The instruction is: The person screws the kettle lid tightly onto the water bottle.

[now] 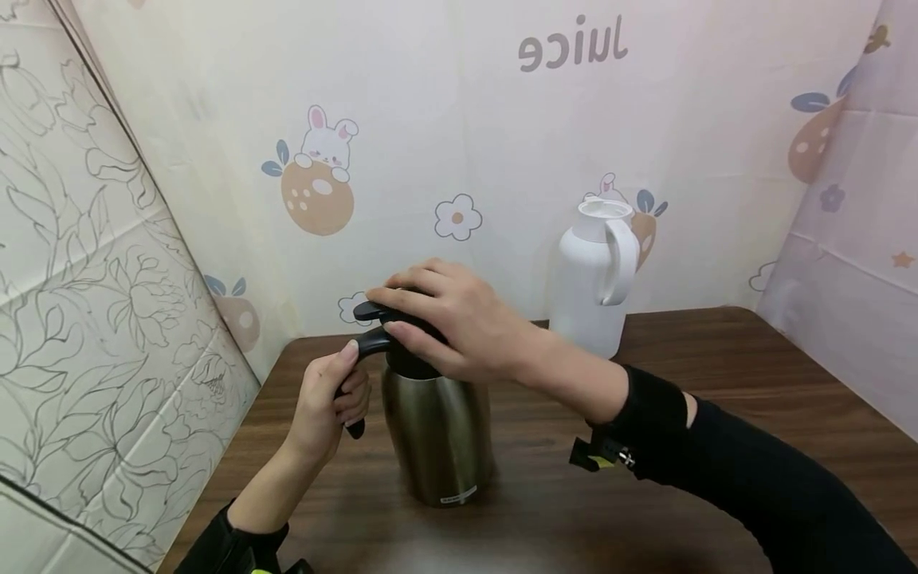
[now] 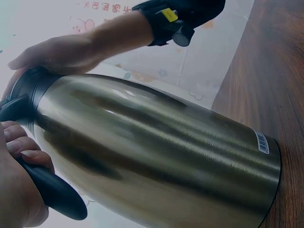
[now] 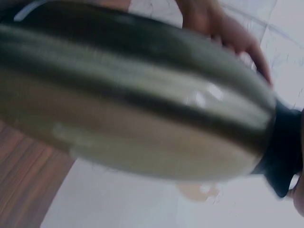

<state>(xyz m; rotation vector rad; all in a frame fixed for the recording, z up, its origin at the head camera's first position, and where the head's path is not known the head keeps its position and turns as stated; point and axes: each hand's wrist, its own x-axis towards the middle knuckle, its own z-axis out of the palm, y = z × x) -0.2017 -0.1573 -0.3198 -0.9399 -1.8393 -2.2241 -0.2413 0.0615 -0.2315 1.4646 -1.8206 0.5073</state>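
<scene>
A bronze metal vacuum jug [image 1: 439, 438] stands upright on the table, with a small label near its base. My left hand [image 1: 326, 406] grips its black handle [image 2: 59, 192], the thumb lying along the upper part. Over the top, my right hand [image 1: 462, 323] holds the black lid [image 1: 423, 320], with the thumb on the near side and the fingers across the far side. A black lever [image 1: 367, 311] sticks out to the left from under these fingers. Most of the lid is hidden by the right hand.
Behind and to the right, a white jug [image 1: 590, 279] with its handle turned forward stands near the table's back edge. The brown wooden table [image 1: 688, 478] meets printed cloth walls [image 1: 459, 119] at the back and sides.
</scene>
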